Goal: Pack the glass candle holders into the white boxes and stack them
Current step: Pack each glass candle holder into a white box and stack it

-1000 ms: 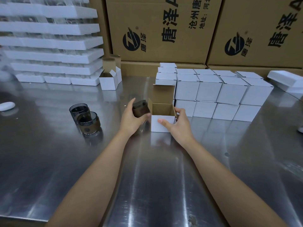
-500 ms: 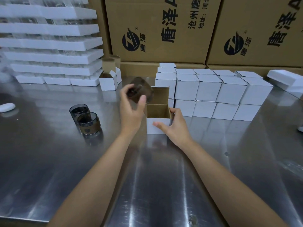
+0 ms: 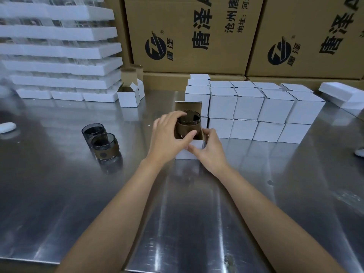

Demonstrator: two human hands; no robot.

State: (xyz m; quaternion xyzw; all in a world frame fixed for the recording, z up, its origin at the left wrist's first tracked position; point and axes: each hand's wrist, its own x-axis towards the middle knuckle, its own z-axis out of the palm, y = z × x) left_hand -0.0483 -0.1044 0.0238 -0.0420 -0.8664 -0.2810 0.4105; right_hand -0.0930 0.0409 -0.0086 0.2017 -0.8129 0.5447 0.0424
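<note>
A: Where's the holder?

B: The holder (image 3: pixel 189 125) is upright in the mouth of the open box (image 3: pixel 184 155), partway in, with its rim above the walls. The flap (image 3: pixel 188 106) stands up behind it. The box sits on the table (image 3: pixel 177 213), just in front of the stack (image 3: pixel 248 107).

A: Hands?

B: The left hand (image 3: pixel 167 134) is clamped on the holder, fingers curled over the rim, thumb on the near side. The right hand (image 3: pixel 210 152) pinches the box's near right corner, thumb on the front wall.

A: How does it handle?

B: My guess is smoked glass: rigid, smooth, probably slick, and it chips if knocked on the box edge. Some heft for its size. The brown band round the body looks matte, so grip there or across the rim. The box is thin card, light, and likely slides on steel, so it needs bracing.

A: Materials and shapes?

B: The holder is a short round cylinder with dark see-through walls. The box is a cube, white outside and brown inside. The table is shiny, streaky metal. The stack is closed white cubes, two high. The spare holders (image 3: pixel 102 138) at left are the same shape and touch each other. White foam trays (image 3: pixel 59 66) are piled at back left. Brown printed cartons (image 3: pixel 187 36) stand behind.
</note>
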